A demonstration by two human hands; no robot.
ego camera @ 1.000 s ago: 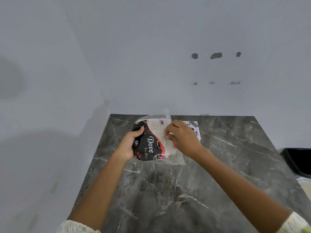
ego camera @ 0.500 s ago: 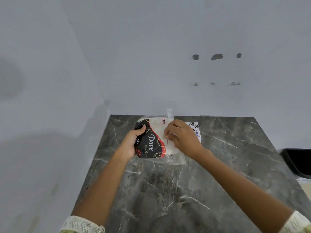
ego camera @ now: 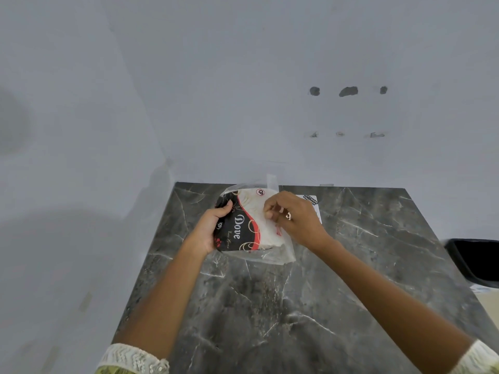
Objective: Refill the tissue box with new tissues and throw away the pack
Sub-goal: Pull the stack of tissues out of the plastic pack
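Single head view, looking forward and down over the marble table

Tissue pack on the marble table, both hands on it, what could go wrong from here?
The right hand is pinching the tissue pack at its white top: a hard tear could rip tissues inside. The left hand grips only the pack's edge, so it may slip. The bin sits off the marble table, an easy miss.
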